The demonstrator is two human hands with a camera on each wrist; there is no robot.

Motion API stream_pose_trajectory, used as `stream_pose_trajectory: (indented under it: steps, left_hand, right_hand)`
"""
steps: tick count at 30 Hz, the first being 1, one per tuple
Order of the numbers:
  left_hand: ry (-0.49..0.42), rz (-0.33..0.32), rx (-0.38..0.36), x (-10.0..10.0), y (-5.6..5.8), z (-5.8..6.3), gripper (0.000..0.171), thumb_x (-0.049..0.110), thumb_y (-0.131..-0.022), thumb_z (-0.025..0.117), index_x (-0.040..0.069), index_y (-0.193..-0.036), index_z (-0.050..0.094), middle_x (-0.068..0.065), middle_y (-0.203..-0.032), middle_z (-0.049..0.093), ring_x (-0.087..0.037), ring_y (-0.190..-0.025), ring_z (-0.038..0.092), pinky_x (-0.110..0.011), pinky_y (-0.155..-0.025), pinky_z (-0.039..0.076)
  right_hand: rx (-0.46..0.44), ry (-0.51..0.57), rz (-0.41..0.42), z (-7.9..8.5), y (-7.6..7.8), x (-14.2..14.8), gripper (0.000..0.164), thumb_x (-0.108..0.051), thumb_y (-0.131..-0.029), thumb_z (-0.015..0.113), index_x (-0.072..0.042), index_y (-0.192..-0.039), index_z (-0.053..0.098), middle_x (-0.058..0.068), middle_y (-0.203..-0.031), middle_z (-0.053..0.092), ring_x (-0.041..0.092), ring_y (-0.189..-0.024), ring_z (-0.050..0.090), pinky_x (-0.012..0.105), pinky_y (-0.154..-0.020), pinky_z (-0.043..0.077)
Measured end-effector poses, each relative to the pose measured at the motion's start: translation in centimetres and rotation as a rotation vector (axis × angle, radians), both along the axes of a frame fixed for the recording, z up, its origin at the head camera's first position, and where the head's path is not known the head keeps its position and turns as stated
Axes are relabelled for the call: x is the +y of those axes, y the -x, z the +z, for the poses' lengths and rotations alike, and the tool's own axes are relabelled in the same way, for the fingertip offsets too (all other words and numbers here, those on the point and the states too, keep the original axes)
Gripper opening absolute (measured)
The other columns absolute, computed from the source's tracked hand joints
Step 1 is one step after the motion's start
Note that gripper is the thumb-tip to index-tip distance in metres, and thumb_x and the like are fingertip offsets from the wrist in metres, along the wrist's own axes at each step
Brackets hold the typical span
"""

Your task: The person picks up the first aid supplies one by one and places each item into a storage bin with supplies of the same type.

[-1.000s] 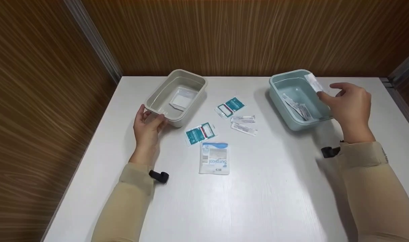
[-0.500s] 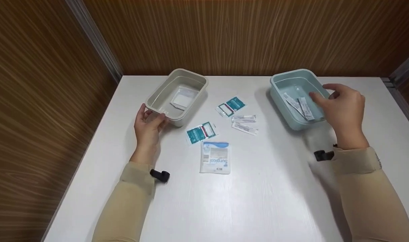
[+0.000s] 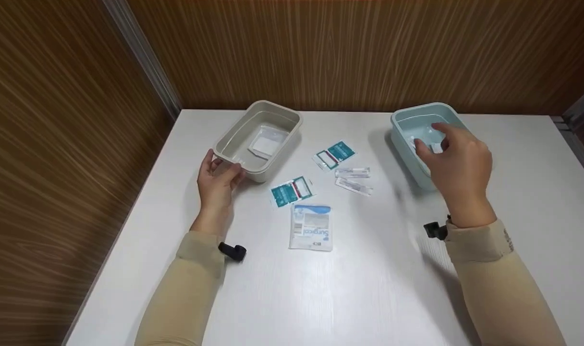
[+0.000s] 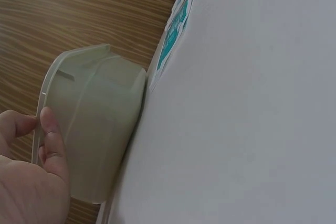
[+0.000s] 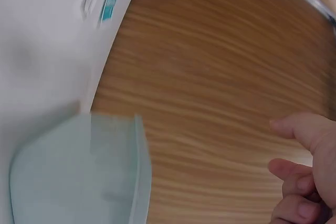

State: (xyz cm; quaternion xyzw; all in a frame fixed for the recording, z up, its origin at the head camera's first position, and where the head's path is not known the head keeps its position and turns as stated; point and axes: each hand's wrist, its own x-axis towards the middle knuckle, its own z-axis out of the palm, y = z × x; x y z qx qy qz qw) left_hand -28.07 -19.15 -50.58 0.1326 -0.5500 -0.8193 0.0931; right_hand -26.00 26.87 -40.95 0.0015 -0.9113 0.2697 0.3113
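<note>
My left hand (image 3: 216, 187) pinches the near rim of a beige plastic bin (image 3: 234, 136); the left wrist view shows a finger and thumb on either side of that rim. A flat white packet (image 3: 267, 142) lies inside the bin. Over the near right side of a light blue plastic bin (image 3: 407, 153) is my right hand (image 3: 461, 166), thumb and forefinger spread apart with nothing between them. The right wrist view shows the same gap. Narrow white sachets (image 3: 436, 148) lie in the blue bin, mostly hidden by the right hand.
Between the bins lie two teal-and-white packets, a far one (image 3: 341, 151) and a near one (image 3: 285, 194). Two narrow white sachets (image 3: 353, 186) are beside them. A white packet printed "Surgical" (image 3: 311, 235) is closer. Wood-grain panels (image 3: 345, 53) stand behind the white table (image 3: 321, 298).
My right hand let go of a narrow white sachet, which dropped into the blue bin, then moved left over that bin. The left hand stays on the beige bin's rim.
</note>
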Motion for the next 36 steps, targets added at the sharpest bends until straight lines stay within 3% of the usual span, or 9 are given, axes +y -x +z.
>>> stream_pose_trajectory:
  steps: [4,7,10,15,22,30,36]
  left_hand:
    - [0.017,-0.004,-0.006,0.0,0.2,0.1,0.099,-0.003,-0.103,0.076,0.024,-0.181,0.022,-0.013,-0.167,0.041,-0.02,-0.127,0.067,-0.031,-0.107,0.067]
    - [0.021,0.001,-0.008,-0.1,0.2,0.3,0.099,-0.001,-0.103,0.077,0.025,-0.181,0.023,-0.01,-0.165,0.042,-0.021,-0.13,0.067,-0.031,-0.108,0.067]
    - [0.012,0.009,-0.01,-0.1,0.2,0.3,0.099,-0.003,-0.102,0.078,0.025,-0.18,0.024,-0.009,-0.162,0.044,-0.021,-0.129,0.067,-0.032,-0.107,0.067]
    - [0.015,0.006,-0.012,0.0,0.1,0.2,0.098,-0.003,-0.101,0.078,0.026,-0.18,0.026,-0.008,-0.161,0.044,-0.021,-0.13,0.066,-0.033,-0.108,0.067]
    - [0.012,0.003,-0.028,0.0,-0.2,-0.2,0.099,0.0,-0.102,0.078,0.026,-0.181,0.023,-0.008,-0.162,0.042,-0.022,-0.135,0.064,-0.032,-0.11,0.066]
    - [0.035,-0.014,-0.003,-0.1,0.0,-0.1,0.098,-0.002,-0.103,0.075,0.023,-0.181,0.021,-0.01,-0.164,0.041,-0.019,-0.123,0.068,-0.029,-0.106,0.067]
    - [0.021,-0.011,-0.009,-0.1,0.0,0.0,0.098,-0.002,-0.103,0.076,0.024,-0.181,0.022,-0.011,-0.166,0.041,-0.019,-0.125,0.067,-0.03,-0.107,0.066]
  right_hand:
    - [0.031,-0.054,0.081,-0.7,-0.4,-1.6,0.038,-0.017,-0.1,0.086,0.002,-0.133,0.08,0.027,-0.094,0.078,0.037,-0.078,0.064,0.045,-0.071,0.047]
    - [-0.015,-0.064,0.14,-1.6,-0.4,-2.8,0.04,-0.018,-0.099,0.087,0.001,-0.134,0.079,0.027,-0.099,0.08,0.038,-0.082,0.067,0.049,-0.076,0.055]
    - [-0.098,-0.05,0.206,-2.9,-0.1,-3.7,0.043,-0.019,-0.098,0.089,0.0,-0.136,0.078,0.025,-0.096,0.078,0.036,-0.083,0.065,0.047,-0.076,0.054]
    - [-0.199,0.001,0.272,-4.7,0.4,-4.2,0.044,-0.018,-0.095,0.092,-0.001,-0.134,0.079,0.018,-0.084,0.068,0.031,-0.081,0.058,0.039,-0.072,0.043]
    - [-0.331,-0.007,0.322,-6.6,0.7,-4.7,0.048,-0.024,-0.096,0.092,-0.003,-0.138,0.078,0.014,-0.087,0.068,0.028,-0.083,0.057,0.035,-0.07,0.043]
    - [-0.395,-0.073,0.358,-7.5,1.0,-4.3,0.049,-0.026,-0.094,0.093,-0.001,-0.135,0.079,0.014,-0.085,0.067,0.028,-0.078,0.055,0.036,-0.067,0.041]
    - [-0.564,-0.103,0.348,-7.7,1.4,-4.0,0.054,-0.03,-0.094,0.091,-0.001,-0.138,0.078,0.017,-0.098,0.074,0.031,-0.084,0.06,0.035,-0.068,0.045]
